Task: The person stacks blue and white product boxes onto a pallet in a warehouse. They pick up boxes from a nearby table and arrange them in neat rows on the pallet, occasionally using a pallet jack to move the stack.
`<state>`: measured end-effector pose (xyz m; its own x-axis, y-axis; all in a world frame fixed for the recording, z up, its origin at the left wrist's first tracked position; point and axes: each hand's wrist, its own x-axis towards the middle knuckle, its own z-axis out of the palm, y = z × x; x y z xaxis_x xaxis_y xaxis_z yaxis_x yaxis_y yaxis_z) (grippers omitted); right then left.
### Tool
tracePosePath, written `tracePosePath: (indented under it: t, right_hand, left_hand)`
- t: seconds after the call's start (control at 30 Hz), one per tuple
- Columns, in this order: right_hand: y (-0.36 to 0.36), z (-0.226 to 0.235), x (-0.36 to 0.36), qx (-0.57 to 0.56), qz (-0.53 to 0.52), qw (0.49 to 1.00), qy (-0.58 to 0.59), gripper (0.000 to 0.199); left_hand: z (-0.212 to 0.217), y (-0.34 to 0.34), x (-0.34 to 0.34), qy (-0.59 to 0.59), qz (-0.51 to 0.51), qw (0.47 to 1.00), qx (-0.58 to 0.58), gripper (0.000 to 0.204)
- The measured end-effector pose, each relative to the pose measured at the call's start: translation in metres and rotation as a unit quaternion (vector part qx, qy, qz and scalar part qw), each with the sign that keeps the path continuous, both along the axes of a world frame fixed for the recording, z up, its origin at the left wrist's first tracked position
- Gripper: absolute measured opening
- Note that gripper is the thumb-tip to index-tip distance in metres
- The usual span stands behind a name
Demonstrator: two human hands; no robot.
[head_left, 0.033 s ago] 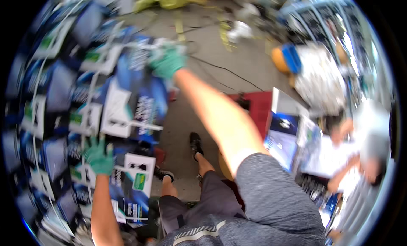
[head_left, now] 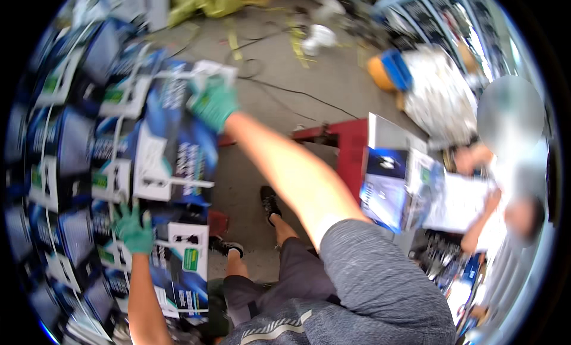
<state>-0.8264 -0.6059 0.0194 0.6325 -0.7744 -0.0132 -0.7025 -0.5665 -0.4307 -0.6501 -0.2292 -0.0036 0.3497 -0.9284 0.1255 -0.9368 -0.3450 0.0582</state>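
My left hand point(head_left: 134, 231), in a green glove, lies with fingers spread across strapped cardboard boxes at the left. It is open and rests where a near box point(head_left: 189, 267), blue and black with a white panel and green label, meets its neighbours. Farther away, my right hand point(head_left: 214, 104), also green-gloved, is on the far right end of another blue printed box point(head_left: 187, 149) with a white panel. Blur smears its fingers, so their grip on that box cannot be made out. A pale strap point(head_left: 184, 183) crosses the box.
Rows of similar boxes point(head_left: 77, 134) fill the left side. At right, a red table point(head_left: 351, 146) bears an upright blue-and-white box point(head_left: 383, 187); a person point(head_left: 482, 220) is at work beside it. Ahead lie a black cable point(head_left: 297, 92), a white cup-like object point(head_left: 319, 38) and yellow sheeting point(head_left: 220, 0).
The whole view has shifted, so most things sit farther left. My right hand has come slightly nearer to me along the box's end. My left hand stays on the boxes with fingers spread.
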Motion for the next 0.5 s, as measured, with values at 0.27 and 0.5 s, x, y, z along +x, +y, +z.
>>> tracePosePath:
  t: [0.27, 0.5]
  right_hand:
    - [0.254, 0.060, -0.255, 0.437, -0.040, 0.898, -0.018, 0.062]
    - [0.293, 0.125, -0.459, 0.320, -0.214, 0.919, 0.085, 0.046]
  left_hand:
    - [-0.001, 0.020, 0.045, 0.310, 0.066, 0.945, 0.077, 0.063]
    - [0.021, 0.057, -0.103, 0.574, 0.115, 0.809, -0.058, 0.051]
